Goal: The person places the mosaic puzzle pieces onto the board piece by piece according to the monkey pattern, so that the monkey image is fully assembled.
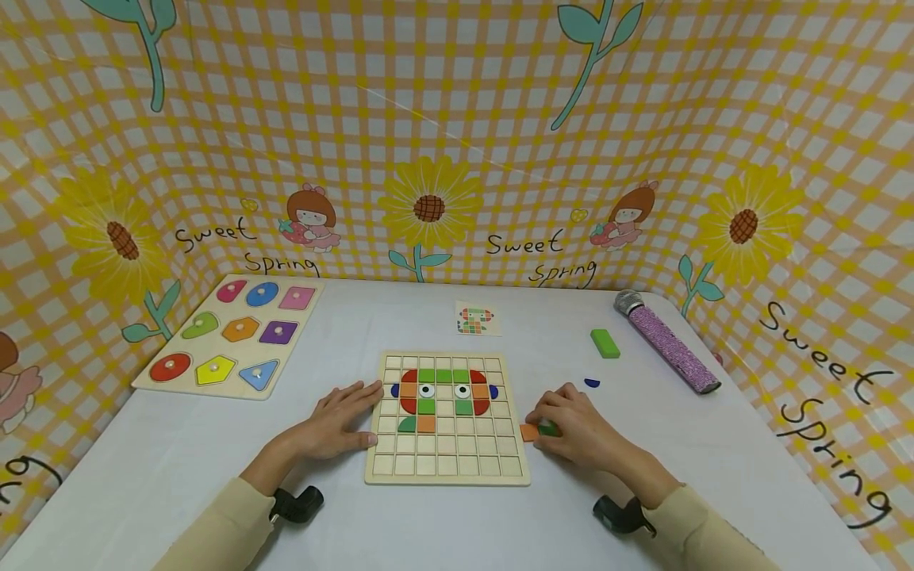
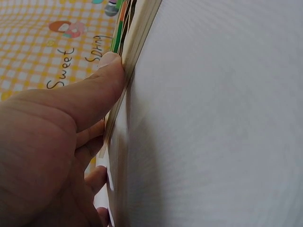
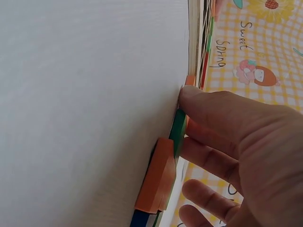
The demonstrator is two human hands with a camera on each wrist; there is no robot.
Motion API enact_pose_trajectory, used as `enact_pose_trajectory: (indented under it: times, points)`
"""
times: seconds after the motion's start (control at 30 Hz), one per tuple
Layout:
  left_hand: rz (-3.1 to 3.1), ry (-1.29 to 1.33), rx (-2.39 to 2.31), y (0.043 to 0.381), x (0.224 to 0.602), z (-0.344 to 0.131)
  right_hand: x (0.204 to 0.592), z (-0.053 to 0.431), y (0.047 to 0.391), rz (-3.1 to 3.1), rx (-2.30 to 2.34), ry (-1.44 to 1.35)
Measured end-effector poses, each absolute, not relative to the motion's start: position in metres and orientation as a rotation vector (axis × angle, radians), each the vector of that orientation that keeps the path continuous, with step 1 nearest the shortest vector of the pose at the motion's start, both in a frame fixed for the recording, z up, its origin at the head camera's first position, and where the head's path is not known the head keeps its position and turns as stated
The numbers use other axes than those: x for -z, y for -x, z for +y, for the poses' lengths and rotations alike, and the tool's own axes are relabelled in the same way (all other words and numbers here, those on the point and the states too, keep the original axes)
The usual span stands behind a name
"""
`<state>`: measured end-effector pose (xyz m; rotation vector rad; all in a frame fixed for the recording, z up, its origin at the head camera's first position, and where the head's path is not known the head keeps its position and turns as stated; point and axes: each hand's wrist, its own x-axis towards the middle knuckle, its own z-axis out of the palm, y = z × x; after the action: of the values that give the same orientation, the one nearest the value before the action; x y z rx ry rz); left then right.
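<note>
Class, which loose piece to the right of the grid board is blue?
The small half-round blue piece, lying between the bright green block and the right hand. Every other loose piece in view there is green or orange.

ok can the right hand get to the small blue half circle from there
Probably yes: the blue half circle lies on the white tabletop just beyond the right hand, with nothing standing between them. It seems to pinch an orange tile, so it may need to release that first.
</note>
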<state>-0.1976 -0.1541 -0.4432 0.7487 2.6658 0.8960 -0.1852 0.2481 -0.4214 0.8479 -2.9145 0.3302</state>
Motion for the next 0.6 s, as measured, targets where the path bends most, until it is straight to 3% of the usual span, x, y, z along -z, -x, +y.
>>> enact_pose_trajectory:
  times: [0.6]
  points:
    - [2.674, -0.734, -0.888, 0.1982, 0.4456, -0.1526, 0.4153, 0.2459, 0.1869, -2.892, -0.374, -0.803]
